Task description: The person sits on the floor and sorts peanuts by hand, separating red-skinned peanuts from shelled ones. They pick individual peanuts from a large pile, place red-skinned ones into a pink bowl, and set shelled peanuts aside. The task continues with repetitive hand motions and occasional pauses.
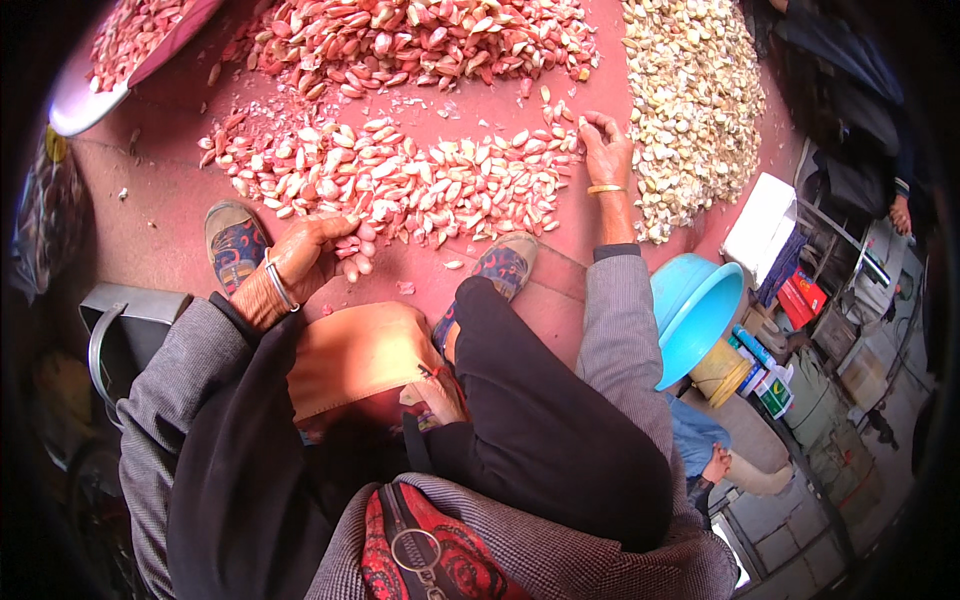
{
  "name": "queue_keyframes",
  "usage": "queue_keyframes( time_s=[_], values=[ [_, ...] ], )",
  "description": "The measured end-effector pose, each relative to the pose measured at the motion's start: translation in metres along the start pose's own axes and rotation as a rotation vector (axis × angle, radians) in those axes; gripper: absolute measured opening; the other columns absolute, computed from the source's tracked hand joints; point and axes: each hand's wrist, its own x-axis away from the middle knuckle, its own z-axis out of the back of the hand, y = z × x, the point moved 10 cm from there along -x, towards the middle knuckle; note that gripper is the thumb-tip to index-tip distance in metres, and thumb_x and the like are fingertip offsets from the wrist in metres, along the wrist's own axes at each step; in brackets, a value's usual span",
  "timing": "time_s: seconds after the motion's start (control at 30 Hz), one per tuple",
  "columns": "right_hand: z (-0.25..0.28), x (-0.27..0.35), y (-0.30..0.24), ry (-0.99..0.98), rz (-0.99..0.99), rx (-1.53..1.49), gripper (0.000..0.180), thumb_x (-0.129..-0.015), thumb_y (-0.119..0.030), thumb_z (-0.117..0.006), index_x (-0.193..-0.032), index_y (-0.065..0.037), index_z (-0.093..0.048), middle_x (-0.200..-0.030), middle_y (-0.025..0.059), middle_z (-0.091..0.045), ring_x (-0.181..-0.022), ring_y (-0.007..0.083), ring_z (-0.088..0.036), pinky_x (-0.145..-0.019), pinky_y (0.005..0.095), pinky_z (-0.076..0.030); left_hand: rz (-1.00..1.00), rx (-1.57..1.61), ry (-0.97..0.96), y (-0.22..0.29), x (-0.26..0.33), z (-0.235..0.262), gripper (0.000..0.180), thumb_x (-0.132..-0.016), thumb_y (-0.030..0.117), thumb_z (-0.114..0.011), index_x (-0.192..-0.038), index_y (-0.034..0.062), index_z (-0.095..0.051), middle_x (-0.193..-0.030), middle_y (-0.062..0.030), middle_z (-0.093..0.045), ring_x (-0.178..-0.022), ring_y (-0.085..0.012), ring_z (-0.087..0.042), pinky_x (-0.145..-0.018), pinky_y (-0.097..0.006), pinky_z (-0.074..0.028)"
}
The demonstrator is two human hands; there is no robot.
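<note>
Across the red floor in front of me spreads a band of pinkish-red pieces that look like garlic cloves. My left hand is closed at the near left edge of this band, with several cloves at its fingers. A silver bangle circles that wrist. At the band's right end, my right hand has its thumb and fingers pinched together. A small pale bit shows at the fingertips, too small to name. Beside that hand lies a long heap of pale, cream-yellow pieces.
A larger heap of red cloves lies farther off. At the far left stands a pale-rimmed basin of cloves. A blue basin, yellow bucket and white box stand at right. Other people sit at the right.
</note>
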Motion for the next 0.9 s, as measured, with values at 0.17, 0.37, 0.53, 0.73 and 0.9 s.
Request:
queue_keyframes(
  time_s=[0.17, 0.37, 0.53, 0.73, 0.9],
  values=[
    [-0.006, 0.002, -0.010, -0.039, 0.056, 0.091, 0.015, -0.089, -0.004, -0.066, -0.103, -0.002, -0.069, -0.086, 0.0024, -0.066, -0.069, 0.0078, -0.061, -0.060, 0.0236, -0.051, -0.006, 0.002, -0.007, 0.001, 0.001, -0.001, 0.028, -0.103, 0.020, -0.048, -0.098, -0.0029, -0.063, -0.085, -0.0102, -0.067, -0.073, -0.0214, -0.068, -0.061, -0.030, -0.057],
    [-0.042, 0.005, -0.069, -0.041, 0.373, 0.343, 0.021, -0.086, -0.001, -0.058, -0.101, -0.006, -0.070, -0.092, 0.0091, -0.066, -0.083, 0.0218, -0.064, -0.075, 0.0342, -0.052, -0.004, -0.006, -0.016, 0.002, 0.000, -0.002, 0.028, -0.102, 0.020, -0.047, -0.098, -0.0031, -0.063, -0.085, -0.0103, -0.067, -0.073, -0.0215, -0.068, -0.061, -0.030, -0.057],
    [-0.083, 0.011, -0.122, 0.046, 0.721, 0.562, 0.028, -0.085, 0.000, -0.052, -0.107, -0.008, -0.069, -0.092, 0.0115, -0.064, -0.092, 0.0292, -0.061, -0.085, 0.0421, -0.049, -0.019, -0.005, -0.006, 0.003, 0.004, -0.001, 0.029, -0.102, 0.020, -0.047, -0.098, -0.0038, -0.063, -0.085, -0.0105, -0.067, -0.072, -0.0212, -0.068, -0.061, -0.030, -0.057],
    [-0.060, 0.006, -0.080, -0.024, 0.390, 0.298, 0.021, -0.079, 0.006, -0.045, -0.075, -0.002, -0.065, -0.080, 0.0062, -0.063, -0.072, 0.0184, -0.062, -0.065, 0.0354, -0.052, -0.039, 0.039, -0.017, 0.008, 0.008, 0.003, 0.027, -0.102, 0.018, -0.048, -0.099, -0.0045, -0.063, -0.086, -0.0114, -0.067, -0.072, -0.0216, -0.068, -0.061, -0.030, -0.058],
    [-0.058, 0.002, -0.077, 0.012, 0.404, 0.286, 0.024, -0.090, 0.007, -0.044, -0.094, 0.001, -0.067, -0.088, 0.0034, -0.063, -0.064, 0.0076, -0.062, -0.055, 0.0243, -0.051, -0.046, 0.070, 0.022, 0.007, 0.011, 0.009, 0.025, -0.102, 0.020, -0.051, -0.102, -0.0018, -0.063, -0.087, -0.0111, -0.069, -0.066, -0.0185, -0.068, -0.056, -0.030, -0.059]
  ],
)
